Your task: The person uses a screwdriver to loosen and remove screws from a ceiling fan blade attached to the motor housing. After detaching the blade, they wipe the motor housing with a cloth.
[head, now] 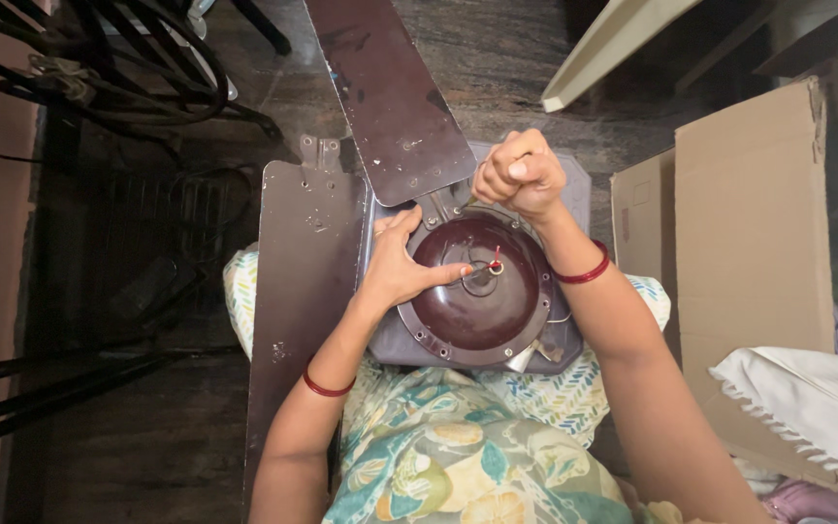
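Maroon ceiling-fan motor housing [482, 306] rests on the person's lap. Left hand [402, 267] lies open, flat across its left rim. Beyond the housing, right hand [521, 173] is fisted around a tool, near a brown blade [390, 92].

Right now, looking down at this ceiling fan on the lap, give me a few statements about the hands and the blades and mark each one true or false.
1. The left hand lies flat on the brown motor housing. True.
2. The right hand is open and flat. False: it is closed in a fist at the housing's far rim.
3. The two fan blades in view are brown. True.
4. A cardboard box stands at the person's left. False: it is on the right.
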